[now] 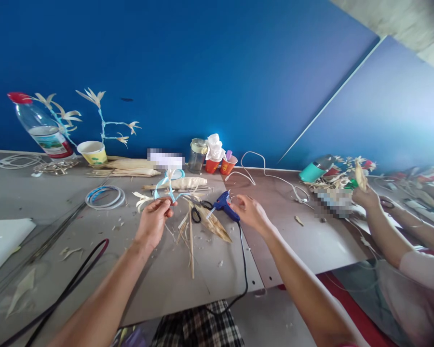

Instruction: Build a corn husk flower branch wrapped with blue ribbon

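Observation:
My left hand (pixel 155 217) pinches a small flower stem (pixel 171 188) wrapped in light blue tape, with pale corn-husk petals at its ends. A blue glue gun (pixel 224 205) with a black cord is at the middle of the table. Just right of it is my right hand (pixel 252 213), its fingers apart and slightly curled; whether a fingertip touches the gun I cannot tell. Between my hands are black-handled scissors (pixel 196 214), partly covered, and a dry husk leaf (pixel 215 225). A roll of light blue tape (pixel 175 174) lies behind the held stem.
At the back left, a plastic bottle (pixel 47 132) and a yellow paper cup (pixel 92 152) stand near finished husk flowers (pixel 101 118). A jar (pixel 197 155) and red cups (pixel 228 165) stand by the wall. Rings of tape (pixel 104 197) lie left. A co-worker's hand (pixel 366 196) holds husk at right.

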A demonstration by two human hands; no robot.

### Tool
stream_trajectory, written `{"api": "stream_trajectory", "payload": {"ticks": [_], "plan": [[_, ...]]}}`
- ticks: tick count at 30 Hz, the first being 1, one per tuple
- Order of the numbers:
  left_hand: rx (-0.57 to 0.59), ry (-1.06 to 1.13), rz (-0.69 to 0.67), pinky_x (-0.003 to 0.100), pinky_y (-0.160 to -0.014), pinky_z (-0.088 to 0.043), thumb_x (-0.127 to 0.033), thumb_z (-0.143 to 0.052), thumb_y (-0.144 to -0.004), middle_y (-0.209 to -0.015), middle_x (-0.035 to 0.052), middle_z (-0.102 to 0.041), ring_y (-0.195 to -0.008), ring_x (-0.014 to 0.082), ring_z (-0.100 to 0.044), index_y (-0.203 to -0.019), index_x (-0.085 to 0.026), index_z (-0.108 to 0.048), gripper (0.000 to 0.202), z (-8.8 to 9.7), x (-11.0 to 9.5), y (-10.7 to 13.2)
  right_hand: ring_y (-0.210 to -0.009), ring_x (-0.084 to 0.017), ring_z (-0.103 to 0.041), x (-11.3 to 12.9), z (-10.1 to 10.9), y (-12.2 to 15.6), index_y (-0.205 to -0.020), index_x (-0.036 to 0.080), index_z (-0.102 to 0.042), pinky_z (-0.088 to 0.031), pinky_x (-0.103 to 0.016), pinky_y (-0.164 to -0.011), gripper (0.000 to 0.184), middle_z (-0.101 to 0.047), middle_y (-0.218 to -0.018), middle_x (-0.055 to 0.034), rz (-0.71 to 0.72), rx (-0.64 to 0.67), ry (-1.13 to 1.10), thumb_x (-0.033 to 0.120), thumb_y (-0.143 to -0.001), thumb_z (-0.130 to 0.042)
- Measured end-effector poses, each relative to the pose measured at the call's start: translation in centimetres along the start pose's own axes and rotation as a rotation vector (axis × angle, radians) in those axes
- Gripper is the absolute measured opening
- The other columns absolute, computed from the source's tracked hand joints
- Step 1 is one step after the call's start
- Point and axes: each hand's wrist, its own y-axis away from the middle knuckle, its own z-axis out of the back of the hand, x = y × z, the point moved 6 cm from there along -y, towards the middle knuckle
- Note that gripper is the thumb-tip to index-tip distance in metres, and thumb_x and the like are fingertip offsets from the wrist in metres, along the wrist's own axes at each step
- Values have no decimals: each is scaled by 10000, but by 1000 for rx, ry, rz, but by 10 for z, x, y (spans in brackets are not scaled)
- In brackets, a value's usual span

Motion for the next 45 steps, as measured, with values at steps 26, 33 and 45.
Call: {"api": "stream_trajectory", "payload": {"ticks": [26, 33, 45], "plan": [[0, 13, 8, 238, -529, -377, -310, -822, -549, -718, 51, -662, -543, 83, -498, -739, -129, -686, 296, -2, -2, 1, -580, -157, -515, 14, 26, 4, -931, 139, -599, -403, -286, -571, 314, -539, -601, -4, -33, 53, -728, 395, -753, -557], [-4, -9, -8, 253, -557, -382, -328, -793, -576, -735, 58, -661, -554, 84, -488, -731, -135, -686, 270, -2, -4, 2, -436, -105, -391, 87, 29, 41, -980, 163, -606, -312, -271, -472, 493, -491, -509, 37, 217, 355, -1299, 513, -645, -697], [-4, 21, 11, 242, -555, -388, -301, -791, -585, -711, 34, -634, -536, 75, -475, -725, -137, -682, 242, -3, -8, 2, -614, -127, -429, 97, -61, 43, -987, 168, -649, -334, -248, -508, 492, -530, -723, -38, 220, 479, -1093, 604, -766, -589]]}}
